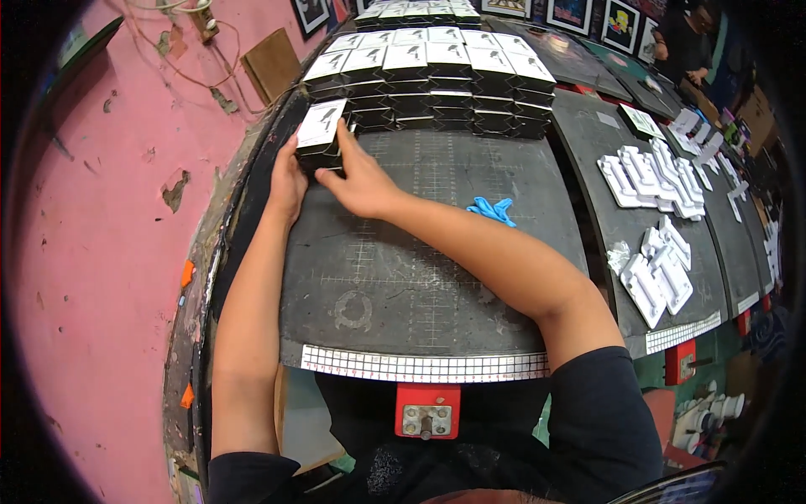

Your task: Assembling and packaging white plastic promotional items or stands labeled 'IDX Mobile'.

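Note:
Both my hands are on a small carton [322, 123] at the far left of the dark work table [403, 277]. It has a white top with a dark picture printed on it and black sides. My left hand [288, 183] presses along its left side. Around its right side are the fingers of my right hand [366, 181], with the thumb at the near lower edge. Right behind this carton stand stacked rows of matching cartons [406, 57]. Whether another carton lies under the held one is hard to make out.
A crumpled blue glove [492, 210] lies right of centre. On the neighbouring table at right are white moulded trays [663, 273] and a single carton [642, 121]. A gap separates the two tables. The pink wall [109, 252] runs along the left. Another person [690, 46] stands at the far right.

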A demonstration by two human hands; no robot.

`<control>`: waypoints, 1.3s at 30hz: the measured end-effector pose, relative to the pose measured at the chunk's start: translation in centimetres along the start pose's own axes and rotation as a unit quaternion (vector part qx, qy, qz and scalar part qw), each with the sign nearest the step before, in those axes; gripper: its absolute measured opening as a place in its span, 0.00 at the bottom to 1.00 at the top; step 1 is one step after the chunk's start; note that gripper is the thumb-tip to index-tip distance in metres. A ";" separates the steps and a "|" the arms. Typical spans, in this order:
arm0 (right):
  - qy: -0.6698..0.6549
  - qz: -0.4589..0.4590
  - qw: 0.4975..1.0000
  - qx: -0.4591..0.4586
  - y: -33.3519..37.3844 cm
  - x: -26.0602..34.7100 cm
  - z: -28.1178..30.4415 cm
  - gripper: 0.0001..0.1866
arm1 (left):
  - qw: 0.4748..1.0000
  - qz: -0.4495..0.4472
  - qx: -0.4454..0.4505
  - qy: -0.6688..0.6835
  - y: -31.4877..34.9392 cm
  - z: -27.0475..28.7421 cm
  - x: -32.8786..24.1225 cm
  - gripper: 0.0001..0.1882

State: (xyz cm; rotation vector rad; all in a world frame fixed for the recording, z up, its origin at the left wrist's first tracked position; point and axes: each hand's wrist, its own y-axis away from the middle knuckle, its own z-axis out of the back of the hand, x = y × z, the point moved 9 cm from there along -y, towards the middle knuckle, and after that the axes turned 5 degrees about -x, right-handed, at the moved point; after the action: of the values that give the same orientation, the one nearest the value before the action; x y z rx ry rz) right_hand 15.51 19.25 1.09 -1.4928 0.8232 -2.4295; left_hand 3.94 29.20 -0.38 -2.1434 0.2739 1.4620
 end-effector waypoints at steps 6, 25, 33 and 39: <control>-0.045 -0.027 0.998 0.027 -0.4 -1.6 -1.2 0.67 | 0.999 0.000 -0.036 -0.019 -0.1 0.2 -0.3 0.37; -0.049 -0.164 0.976 -0.132 -0.6 -1.2 2.7 0.59 | 0.984 -0.118 -0.066 -0.114 -2.1 3.4 0.3 0.41; 0.110 0.101 0.974 0.172 11.8 14.5 19.2 0.26 | 0.759 -0.497 -0.163 -0.389 6.1 -3.4 -9.4 0.42; 0.467 -0.078 0.880 0.020 23.8 14.0 37.4 0.32 | 0.771 -0.597 -0.083 -0.205 11.0 -12.7 -16.3 0.55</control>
State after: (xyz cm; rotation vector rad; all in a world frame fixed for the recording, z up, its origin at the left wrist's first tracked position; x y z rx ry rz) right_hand 37.83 -20.05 11.96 -0.2693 0.7697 -3.2545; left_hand 2.83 11.26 14.56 -1.4214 -1.2055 1.0494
